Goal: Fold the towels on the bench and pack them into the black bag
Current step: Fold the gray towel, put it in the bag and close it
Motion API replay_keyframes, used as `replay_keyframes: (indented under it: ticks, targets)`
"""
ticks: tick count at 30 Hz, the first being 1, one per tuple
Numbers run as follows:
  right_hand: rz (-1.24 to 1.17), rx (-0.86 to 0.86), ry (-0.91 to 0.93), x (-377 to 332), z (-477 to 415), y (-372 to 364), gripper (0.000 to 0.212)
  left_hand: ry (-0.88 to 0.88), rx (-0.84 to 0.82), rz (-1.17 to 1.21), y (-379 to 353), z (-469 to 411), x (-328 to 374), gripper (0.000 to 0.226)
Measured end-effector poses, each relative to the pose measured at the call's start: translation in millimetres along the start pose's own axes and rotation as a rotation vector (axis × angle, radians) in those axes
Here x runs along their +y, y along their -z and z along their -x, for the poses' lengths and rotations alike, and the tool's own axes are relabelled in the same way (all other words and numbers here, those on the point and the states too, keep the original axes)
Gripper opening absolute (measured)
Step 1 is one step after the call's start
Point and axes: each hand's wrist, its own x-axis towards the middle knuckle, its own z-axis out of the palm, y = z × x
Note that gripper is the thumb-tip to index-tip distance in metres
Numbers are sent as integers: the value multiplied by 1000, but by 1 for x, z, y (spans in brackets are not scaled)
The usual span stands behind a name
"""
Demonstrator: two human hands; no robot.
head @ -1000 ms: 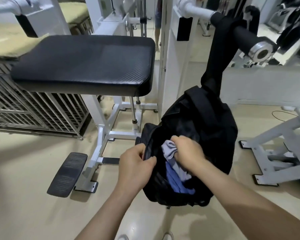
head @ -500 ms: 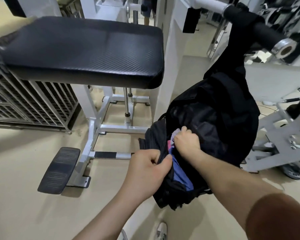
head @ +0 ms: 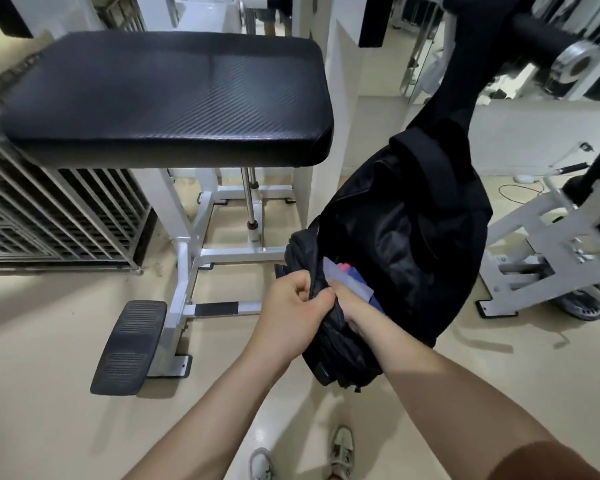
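From where I sit this looks close to done. The only towels [head: 352,284] I can find in view are already in the mouth of the black bag [head: 413,237]: a pale grey fold on top, with a scrap of pink and a band of blue beside it. The bag hangs by its strap [head: 454,81] from a padded bar [head: 541,36] at upper right, off the floor, to the right of the padded surface [head: 167,95] and lower than it. The left hand [head: 291,303] is clamped on the near lip of the opening, thumb and fingers pinching the black fabric to hold the mouth apart. The right hand [head: 349,303] is pushed in just beside it against the towels, but its fingers are buried, so I cannot tell whether they grip cloth or only press it down. I judge what remains is to seat the load deeper, draw that hand out and close the bag, though I cannot make out a fastening. I also cannot say whether more towels wait out of frame. Below the surface stands its white frame [head: 191,258], with a ribbed footplate [head: 129,344] on the floor left of my arm and a wire rack [head: 49,220] at far left. A white machine [head: 551,244] sits behind the bag, and my shoes [head: 342,448] show at the bottom edge. The main hindrance I expect is the bag itself, which hangs free and slack, so its lip may fold across the opening.
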Motion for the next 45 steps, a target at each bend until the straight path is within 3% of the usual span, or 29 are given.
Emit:
replay_keyframes:
  ticks: [3,5,9,11,13,14,15,17,18,20,22,25,27,30,34,37,38,41,43,45]
  targets:
    - [22,263,206,-10,28,21,35,30,62,-48,5,-13,-7,32]
    - [-20,487,325,-6,64,38,25,29,101,-70,4,-18,-12,32]
    - [-144,775,217,28,118,54,15,128,172,139,-8,-16,-13,17]
    - [-218,605,254,39,133,56,30,214,168,286,-21,-10,-5,12]
    - [-235,229,340,31,147,52,52,278,111,378,-34,-1,4,17]
    - [-122,112,379,25,154,48,57,308,72,398,-38,5,8,15]
    - [73,121,422,20,157,44,55,325,28,378,-40,10,11,11]
    - [441,385,532,13,156,37,34,336,-82,271,-40,16,16,11]
    - [465,429,539,12,156,36,21,339,-143,201,-37,17,21,14]
    - [381,401,551,16,156,37,22,321,-252,94,-31,16,28,27]
    - [310,340,538,18,160,36,25,242,-254,-1,-28,14,31,43]
    - [230,332,539,14,165,43,22,-75,-8,-220,-24,13,24,51]
    - [205,372,540,11,168,57,18,-170,181,-265,-16,-2,15,43]
    - [169,390,530,9,180,77,26,-18,242,-107,-6,-50,-3,16]
    - [265,512,518,13,186,93,25,67,119,-234,-26,-111,-29,32]
    - [190,581,435,18,177,104,26,134,33,-301,-50,-143,-50,39]
    - [192,580,423,19,172,110,27,148,1,-331,-56,-152,-60,40]
    - [264,417,374,14,163,127,58,171,-51,-455,-65,-175,-97,38]
    - [288,219,291,12,161,138,51,206,-52,-383,-71,-171,-105,31]
    - [356,162,329,16,157,148,39,178,-25,-422,-76,-170,-110,20]
